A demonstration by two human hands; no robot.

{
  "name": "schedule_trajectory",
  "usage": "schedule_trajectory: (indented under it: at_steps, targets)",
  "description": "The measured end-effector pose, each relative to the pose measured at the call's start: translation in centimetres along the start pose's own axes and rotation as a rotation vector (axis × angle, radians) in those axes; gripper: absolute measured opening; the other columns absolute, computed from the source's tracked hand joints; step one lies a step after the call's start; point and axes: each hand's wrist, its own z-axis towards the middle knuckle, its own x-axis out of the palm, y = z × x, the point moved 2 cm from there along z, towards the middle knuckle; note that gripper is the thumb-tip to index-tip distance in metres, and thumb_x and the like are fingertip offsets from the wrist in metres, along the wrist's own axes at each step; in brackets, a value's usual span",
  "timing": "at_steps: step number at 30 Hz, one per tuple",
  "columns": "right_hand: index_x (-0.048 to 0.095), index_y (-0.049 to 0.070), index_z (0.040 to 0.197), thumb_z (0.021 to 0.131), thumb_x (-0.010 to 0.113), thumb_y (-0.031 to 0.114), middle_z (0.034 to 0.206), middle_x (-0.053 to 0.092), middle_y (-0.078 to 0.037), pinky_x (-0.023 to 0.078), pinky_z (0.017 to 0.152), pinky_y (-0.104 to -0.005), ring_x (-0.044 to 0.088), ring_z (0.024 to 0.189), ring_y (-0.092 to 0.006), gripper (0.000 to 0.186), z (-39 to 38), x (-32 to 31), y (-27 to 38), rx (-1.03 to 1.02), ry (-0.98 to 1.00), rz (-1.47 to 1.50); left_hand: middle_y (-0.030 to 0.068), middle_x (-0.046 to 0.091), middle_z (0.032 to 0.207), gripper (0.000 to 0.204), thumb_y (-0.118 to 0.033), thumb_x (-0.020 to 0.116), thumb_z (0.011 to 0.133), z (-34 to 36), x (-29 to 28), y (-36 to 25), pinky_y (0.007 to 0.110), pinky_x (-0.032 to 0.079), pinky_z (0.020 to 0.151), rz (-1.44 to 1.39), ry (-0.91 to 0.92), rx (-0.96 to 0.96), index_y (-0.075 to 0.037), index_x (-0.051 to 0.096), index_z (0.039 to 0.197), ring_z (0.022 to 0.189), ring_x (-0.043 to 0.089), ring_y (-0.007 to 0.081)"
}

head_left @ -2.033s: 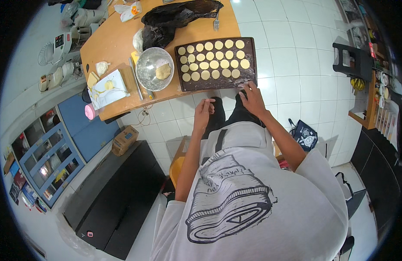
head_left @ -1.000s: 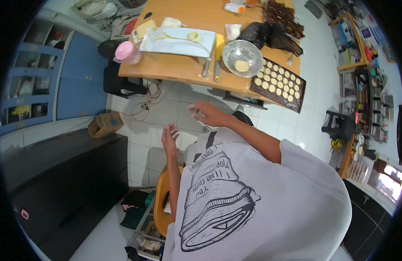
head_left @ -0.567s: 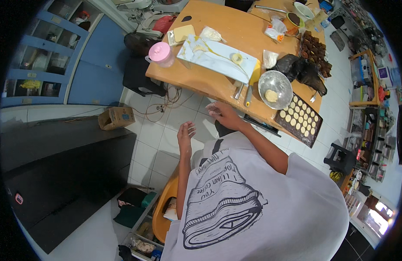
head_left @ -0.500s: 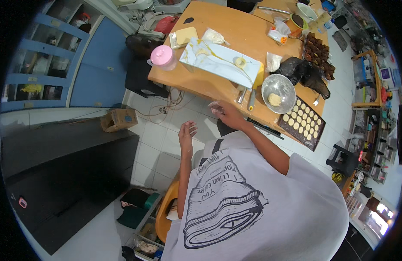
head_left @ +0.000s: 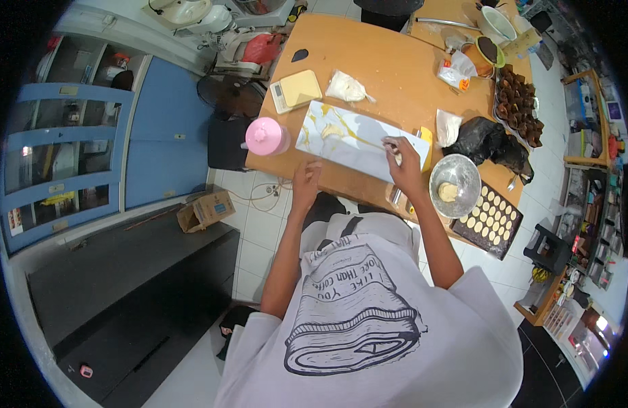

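Note:
A white marble-patterned board (head_left: 351,153) with gold veins lies on the table's near side. My right hand (head_left: 405,166) is over the board's right part, its fingers closed on a small pale piece of dough (head_left: 397,158), mostly hidden by the fingers. Another flattened pale lump (head_left: 333,130) rests on the board's left part. My left hand (head_left: 306,182) is by the table's near edge, below the board, fingers loosely bent and holding nothing I can see. To the right, a floury metal bowl (head_left: 455,173) holds a ball of dough (head_left: 448,192). Beside it, a dark tray (head_left: 502,239) bears rows of pale dough rounds.
On the wooden table (head_left: 368,51) are a pink lidded jug (head_left: 267,137), a kitchen scale (head_left: 297,91), a bag of white powder (head_left: 348,86) and black plastic bags (head_left: 478,141). Brown paper cups (head_left: 518,102) stand at the far right. A cardboard box (head_left: 205,212) sits to the left.
Both hands have moved forward to the table. My right hand has reached the pale round that lay on the board and closed on it. The view has shifted.

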Motion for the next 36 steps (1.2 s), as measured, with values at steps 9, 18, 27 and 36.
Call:
schedule_trajectory:
  at_steps: [9, 18, 27, 36]
  targets:
    - [0.066, 0.0, 0.11, 0.096, 0.06, 0.002, 0.101, 0.069, -0.016, 0.054, 0.071, -0.0368, 0.068, 0.086, -0.0294, 0.016, -2.5, 1.2, 0.1, 0.294, -0.329, -0.22, 0.0196, 0.055, 0.123, 0.045, -0.004, 0.068, 0.089, 11.2, 2.1, -3.9, 0.046, 0.049, 0.093, 0.522, 0.296, 0.598, -0.006, 0.059, 0.133, 0.106, 0.057, 0.0379]
    - [0.067, 0.002, 0.117, 0.096, 0.062, 0.002, 0.107, 0.069, -0.015, 0.054, 0.076, -0.0357, 0.069, 0.089, -0.026, 0.021, -3.1, 9.9, 4.7, 0.455, -0.464, -0.122, 0.0146, 0.061, 0.102, 0.025, 0.003, 0.07, 0.084, 14.5, 2.6, -2.8, 0.039, 0.054, 0.082, 0.253, 0.747, 0.343, -0.002, 0.063, 0.108, 0.089, 0.064, 0.0283]
    - [0.069, 0.001, 0.115, 0.09, 0.068, 0.001, 0.104, 0.069, -0.017, 0.056, 0.081, -0.0355, 0.069, 0.097, -0.0281, 0.025, -0.9, 13.8, 6.0, 0.53, -0.479, 0.003, 0.0054, 0.066, 0.109, 0.023, -0.007, 0.072, 0.091, 13.2, 0.6, -5.2, 0.031, 0.054, 0.087, -0.033, 1.039, 0.062, -0.003, 0.065, 0.112, 0.099, 0.066, 0.0173]
    - [0.072, 0.002, 0.11, 0.084, 0.073, 0.001, 0.093, 0.067, -0.017, 0.054, 0.076, -0.0391, 0.067, 0.087, -0.0327, 0.026, 2.1, 15.5, 8.2, 0.286, -0.505, -0.053, 0.0085, 0.065, 0.118, 0.028, -0.008, 0.07, 0.093, 14.7, -1.3, -6.4, 0.029, 0.05, 0.094, -0.326, 0.901, -0.401, -0.003, 0.065, 0.121, 0.111, 0.061, 0.0156]
